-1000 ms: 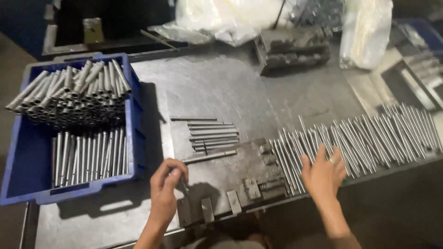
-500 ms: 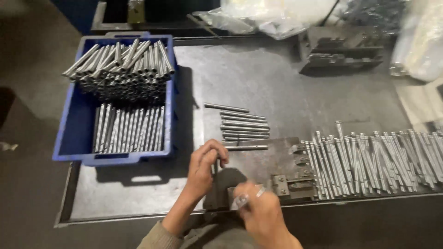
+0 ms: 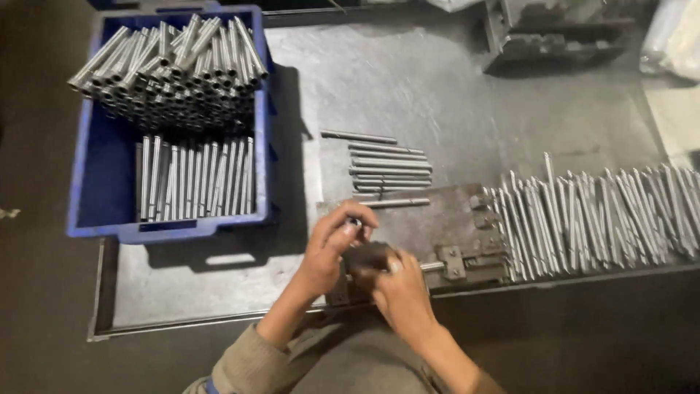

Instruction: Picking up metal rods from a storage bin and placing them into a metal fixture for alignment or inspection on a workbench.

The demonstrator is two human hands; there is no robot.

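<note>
Both hands have come together at the near edge of the table (image 3: 219, 284) since a second ago, when they were spread apart on the metal. Left hand (image 3: 332, 244) is curled, fingertips pinched on a small dark-tipped piece; can't tell exactly what it is. Right hand (image 3: 397, 288) is closed over a dark metal block (image 3: 368, 255), with a rod (image 3: 432, 267) sticking out from under it toward the clamp (image 3: 452, 261) on the steel jig plate (image 3: 430, 219). Looks like the seat-the-rod-in-the-jig step; the next move likely calls for keeping the rod square to the clamp. Just beyond, a short row of rods (image 3: 390, 166) lies loose. Right: a long spread of rods (image 3: 605, 211). Far left: blue bin (image 3: 102, 190) stacked with tubes (image 3: 168, 66).
</note>
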